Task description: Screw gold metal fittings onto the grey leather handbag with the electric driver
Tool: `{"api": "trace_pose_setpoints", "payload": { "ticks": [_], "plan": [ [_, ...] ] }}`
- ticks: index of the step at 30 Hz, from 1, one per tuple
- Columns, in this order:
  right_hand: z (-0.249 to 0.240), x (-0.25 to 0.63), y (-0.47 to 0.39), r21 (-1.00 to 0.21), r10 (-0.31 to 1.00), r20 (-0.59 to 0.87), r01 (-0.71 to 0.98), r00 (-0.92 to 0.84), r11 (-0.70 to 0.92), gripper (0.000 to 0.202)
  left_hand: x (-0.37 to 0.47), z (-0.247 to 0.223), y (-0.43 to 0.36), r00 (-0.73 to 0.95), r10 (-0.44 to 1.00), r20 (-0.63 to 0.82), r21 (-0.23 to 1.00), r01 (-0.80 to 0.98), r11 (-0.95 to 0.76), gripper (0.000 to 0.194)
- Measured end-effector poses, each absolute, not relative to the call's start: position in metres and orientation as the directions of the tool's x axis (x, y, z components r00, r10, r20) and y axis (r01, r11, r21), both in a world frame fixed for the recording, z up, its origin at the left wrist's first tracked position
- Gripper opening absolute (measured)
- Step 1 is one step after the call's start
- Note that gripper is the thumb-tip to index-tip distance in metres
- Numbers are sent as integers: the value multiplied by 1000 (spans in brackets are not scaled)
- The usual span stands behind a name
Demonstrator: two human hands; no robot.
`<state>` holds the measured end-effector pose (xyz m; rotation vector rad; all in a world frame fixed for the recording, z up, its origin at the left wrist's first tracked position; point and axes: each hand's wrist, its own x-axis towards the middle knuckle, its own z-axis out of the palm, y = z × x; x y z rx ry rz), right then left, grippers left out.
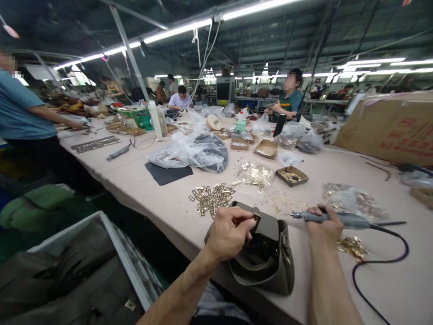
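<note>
My left hand [230,232] pinches a small gold metal plate [256,220] at the raised flap of a dark olive handbag [270,275]. The bag stands with its mouth open at the table's front edge. In my right hand [323,221] is a grey electric screwdriver [352,220], its thin bit pointing left toward the bag, apart from it. A black cord [402,257] runs from the tool's rear. Beyond the bag lies a pile of gold rectangular frames [213,198]. Small gold fittings [352,247] lie beside my right wrist.
A grey bin [113,253] of dark bags stands at the lower left. Plastic-wrapped material [196,151], a bag of gold parts [255,175], and a small tray [291,176] lie farther back. A large carton [389,128] sits at right. Several people work around the table.
</note>
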<state>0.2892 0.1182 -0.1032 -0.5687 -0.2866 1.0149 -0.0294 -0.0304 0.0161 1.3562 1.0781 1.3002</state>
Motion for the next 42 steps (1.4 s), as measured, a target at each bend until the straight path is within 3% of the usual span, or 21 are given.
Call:
{"api": "trace_pose_setpoints", "payload": {
  "ticks": [4, 12, 16, 23, 42],
  "plan": [
    [-76, 288, 97, -525, 854, 35, -717, 520, 458, 30, -36, 20, -21, 74, 997, 0, 997, -83, 6, 8],
    [11, 250, 37, -353, 853, 298, -781, 429, 516, 23, -30, 17, -7, 155, 981, -119, 970, -194, 148, 16],
    [43, 209, 2, -403, 816, 371, -714, 443, 572, 24, -25, 19, -3, 126, 982, -138, 970, -182, 160, 19],
    [45, 161, -20, -548, 788, 434, -567, 436, 615, 19, -19, 23, -6, 74, 982, -176, 952, -240, 189, 19],
    [39, 137, -23, -590, 758, 506, -477, 411, 652, 20, -21, 23, -9, 27, 979, -201, 952, -232, 201, 19]
  ]
}}
